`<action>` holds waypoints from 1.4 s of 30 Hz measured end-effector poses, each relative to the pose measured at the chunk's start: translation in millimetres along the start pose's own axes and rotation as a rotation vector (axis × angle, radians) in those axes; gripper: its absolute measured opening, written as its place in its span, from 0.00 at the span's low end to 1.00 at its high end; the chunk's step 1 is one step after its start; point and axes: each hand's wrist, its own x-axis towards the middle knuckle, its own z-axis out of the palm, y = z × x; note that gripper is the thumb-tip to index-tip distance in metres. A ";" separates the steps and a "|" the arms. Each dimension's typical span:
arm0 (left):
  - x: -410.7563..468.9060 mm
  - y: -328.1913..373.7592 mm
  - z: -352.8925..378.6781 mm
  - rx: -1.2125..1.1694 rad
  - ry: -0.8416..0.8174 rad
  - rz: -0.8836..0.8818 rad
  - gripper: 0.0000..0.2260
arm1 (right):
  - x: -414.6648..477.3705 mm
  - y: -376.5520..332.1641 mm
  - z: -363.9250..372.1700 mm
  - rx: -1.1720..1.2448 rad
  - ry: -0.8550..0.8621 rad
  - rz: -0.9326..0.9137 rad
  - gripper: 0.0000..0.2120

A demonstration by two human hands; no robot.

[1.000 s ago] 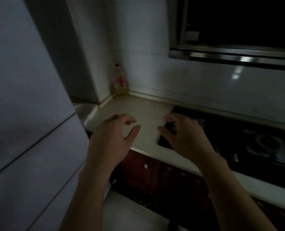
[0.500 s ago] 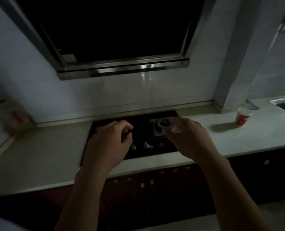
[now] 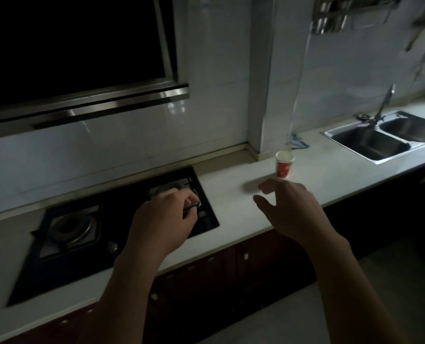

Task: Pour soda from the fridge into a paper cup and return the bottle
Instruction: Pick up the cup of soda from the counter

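Note:
A red and white paper cup stands upright on the white countertop, to the right of the hob. My right hand hovers just in front of the cup, fingers loosely spread, holding nothing. My left hand hangs over the right burner of the hob with loosely curled fingers and holds nothing. No soda bottle and no fridge are in view.
A black two-burner gas hob is set into the counter at the left, under a steel range hood. A double steel sink with a tap lies at the far right. A blue cloth sits behind the cup. Dark cabinets run below.
The view has swung right, away from the fridge and the corner bottle, across the hob to the cup and sink. Both hands stayed raised and empty; the right hand is now near the cup.

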 end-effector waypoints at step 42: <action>361.7 275.7 222.2 -0.129 -0.274 0.013 0.11 | 271.7 403.7 -69.7 0.033 -0.043 0.149 0.21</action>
